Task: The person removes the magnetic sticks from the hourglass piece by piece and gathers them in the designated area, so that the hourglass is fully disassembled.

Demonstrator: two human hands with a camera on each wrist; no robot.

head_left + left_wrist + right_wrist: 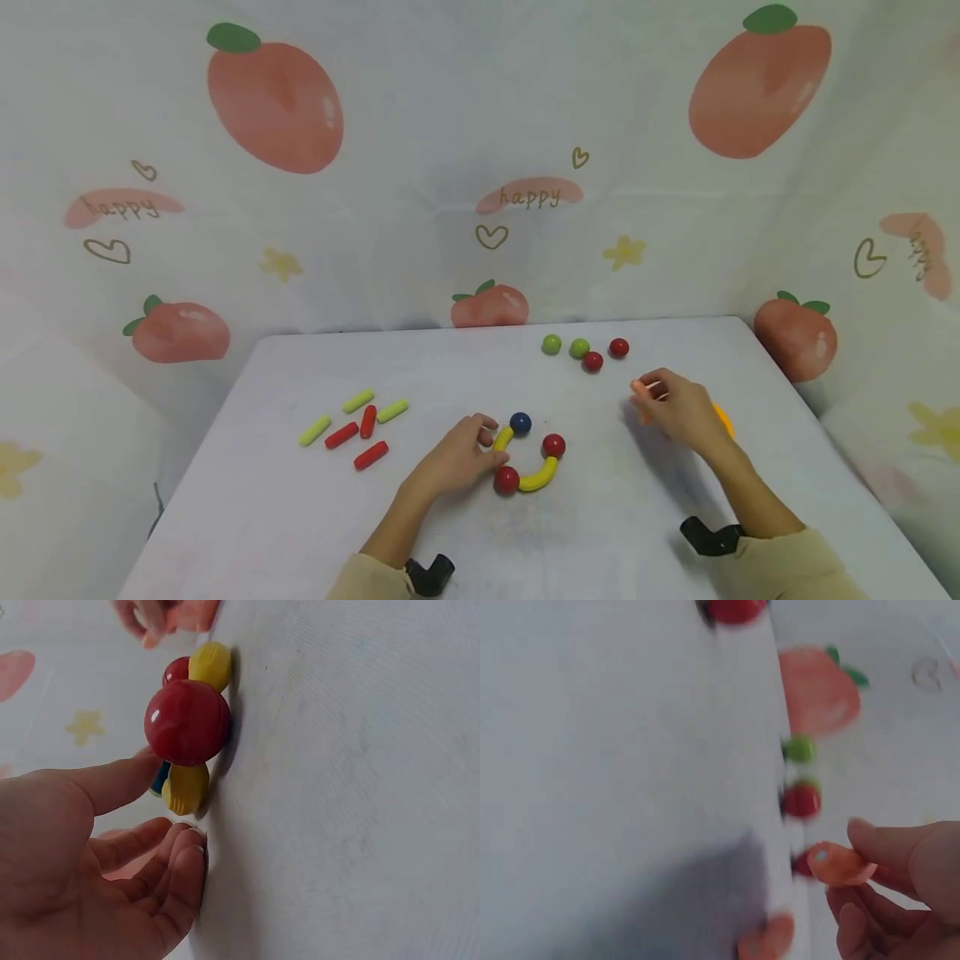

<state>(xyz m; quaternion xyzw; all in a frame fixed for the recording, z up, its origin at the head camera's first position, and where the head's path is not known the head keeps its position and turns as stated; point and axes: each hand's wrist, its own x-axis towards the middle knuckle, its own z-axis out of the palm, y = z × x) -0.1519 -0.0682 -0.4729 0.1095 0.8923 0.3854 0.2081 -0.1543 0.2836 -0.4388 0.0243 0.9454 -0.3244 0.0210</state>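
Observation:
My left hand (461, 454) rests on the table beside a ring-like chain, its fingers relaxed. Thumb and fingers lie around a yellow curved rod (503, 439), apparently without gripping it; whether the thumb touches it I cannot tell. That rod runs between a dark blue ball (521, 423) and a red ball (506, 480). A second yellow curved rod (538, 477) joins this red ball to another red ball (553, 445). Raised at the right, my right hand (684, 412) pinches an orange rod (841, 864) between thumb and fingers. A pale dot shows on its end.
Red rods (371, 455) and yellow-green rods (357, 401) lie scattered at the left. Green balls (551, 344) and small red balls (618, 347) sit near the back edge. An orange piece (723, 419) lies partly hidden behind my right hand. A printed curtain (405, 167) hangs behind.

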